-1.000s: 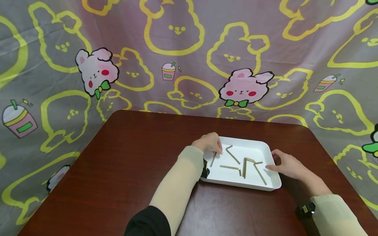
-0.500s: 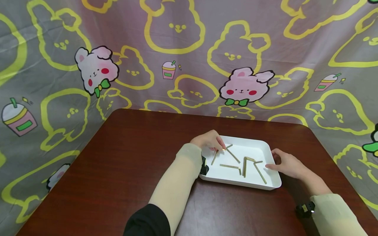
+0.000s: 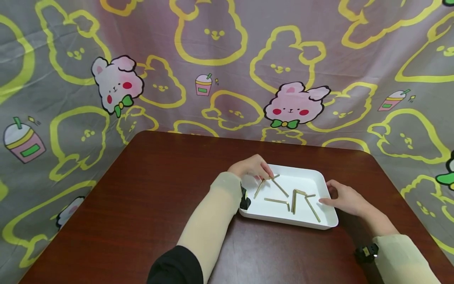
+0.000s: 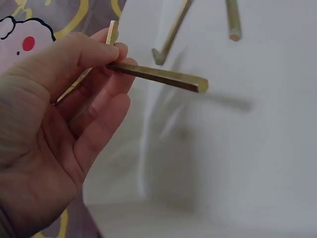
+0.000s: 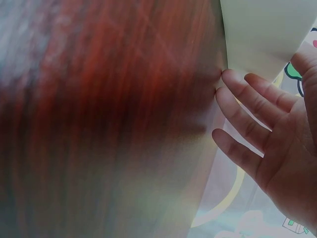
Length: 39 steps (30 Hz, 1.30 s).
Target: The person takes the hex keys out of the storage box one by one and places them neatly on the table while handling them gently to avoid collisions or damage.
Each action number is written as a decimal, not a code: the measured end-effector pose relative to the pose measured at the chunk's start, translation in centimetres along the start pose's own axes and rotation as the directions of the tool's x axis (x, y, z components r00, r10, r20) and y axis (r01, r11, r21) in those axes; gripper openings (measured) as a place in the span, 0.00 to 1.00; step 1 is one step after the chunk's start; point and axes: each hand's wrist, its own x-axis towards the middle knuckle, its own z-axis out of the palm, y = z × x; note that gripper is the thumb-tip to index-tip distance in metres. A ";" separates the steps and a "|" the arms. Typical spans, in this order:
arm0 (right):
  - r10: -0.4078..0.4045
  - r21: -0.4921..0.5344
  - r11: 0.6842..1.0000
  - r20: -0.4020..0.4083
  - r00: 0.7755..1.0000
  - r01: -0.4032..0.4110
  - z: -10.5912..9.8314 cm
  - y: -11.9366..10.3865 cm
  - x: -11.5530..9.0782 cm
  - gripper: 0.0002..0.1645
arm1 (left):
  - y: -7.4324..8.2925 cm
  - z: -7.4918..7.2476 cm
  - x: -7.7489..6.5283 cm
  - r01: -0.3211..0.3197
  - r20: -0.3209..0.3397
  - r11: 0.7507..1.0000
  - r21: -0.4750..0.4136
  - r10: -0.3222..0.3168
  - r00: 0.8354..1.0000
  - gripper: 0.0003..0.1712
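My left hand (image 3: 251, 167) is over the left end of a white tray (image 3: 306, 179). Between thumb and fingertips it pinches a brass-coloured hex key (image 4: 166, 79), one arm pointing out over the tray floor in the left wrist view. Several more L-shaped hex keys lie in the tray, among them one (image 3: 280, 187) beside the left fingertips and one (image 3: 276, 200) toward the front. At the right end my right hand (image 3: 345, 198) holds the tray's side, thumb over the rim and fingers (image 5: 252, 101) along the outside.
The tray stands on a dark red-brown wooden table (image 3: 170, 177). Behind it hangs a cloth (image 3: 234, 79) printed with yellow outlines and rabbits. Black wrist devices (image 3: 367, 252) are strapped to both arms.
My left hand has risen slightly and moved a little right, lifting the pinched hex key. The right hand and the other keys have stayed put.
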 end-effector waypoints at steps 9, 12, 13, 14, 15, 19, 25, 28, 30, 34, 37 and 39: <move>-0.007 0.008 1.000 -0.001 1.000 0.007 -0.1 0.1 -0.1 0.36 | 0.8 -0.8 -0.5 -0.057 0.029 0.998 -0.017 0.057 0.998 0.06; -0.022 0.011 1.000 -0.004 1.000 0.022 0.0 0.1 -0.2 0.31 | 0.6 -1.2 -0.8 -0.067 0.027 0.998 -0.013 0.068 0.997 0.06; -0.030 0.012 0.999 -0.004 1.000 0.030 0.0 0.1 -0.2 0.29 | 0.5 -1.4 -0.9 -0.070 0.026 0.997 -0.017 0.071 0.997 0.06; -0.038 0.011 0.999 -0.003 0.999 0.038 0.0 0.1 -0.3 0.26 | 0.5 -1.6 -1.0 -0.075 0.025 0.997 -0.019 0.076 0.997 0.07; -0.041 0.011 0.999 -0.001 0.999 0.041 0.0 0.1 -0.3 0.24 | 0.4 -1.7 -1.1 -0.079 0.024 0.997 -0.025 0.080 0.997 0.07; -0.055 0.007 0.998 0.003 0.998 0.055 0.1 0.0 -0.3 0.17 | 0.5 -2.5 -1.4 -0.083 0.034 0.995 -0.048 0.085 0.996 0.08; -0.055 -0.003 0.998 0.000 0.998 0.055 0.1 0.1 -0.4 0.16 | 0.7 -3.6 -1.8 -0.077 0.036 0.996 -0.039 0.078 0.996 0.08; -0.051 -0.008 0.999 -0.005 0.999 0.051 0.2 0.2 -0.5 0.15 | 0.7 -4.1 -2.2 -0.074 0.028 0.997 -0.018 0.074 0.997 0.09; -0.046 -0.007 0.999 -0.008 0.999 0.046 0.3 0.3 -0.5 0.14 | 0.4 -4.4 -2.5 -0.070 0.016 0.997 -0.009 0.070 0.997 0.09; -0.041 -0.002 0.999 -0.007 0.999 0.041 0.4 0.3 -0.4 0.14 | -0.2 -5.3 -3.4 -0.051 -0.008 0.999 0.010 0.052 0.999 0.09; -0.038 0.002 0.999 -0.009 0.999 0.038 0.4 0.3 -0.3 0.14 | -0.7 -6.1 -4.1 -0.037 -0.025 0.999 0.013 0.037 0.999 0.09; -0.035 0.006 0.999 -0.016 0.999 0.035 0.3 0.4 -0.2 0.14 | -1.1 -6.7 -4.7 -0.032 -0.037 0.999 0.008 0.032 0.999 0.09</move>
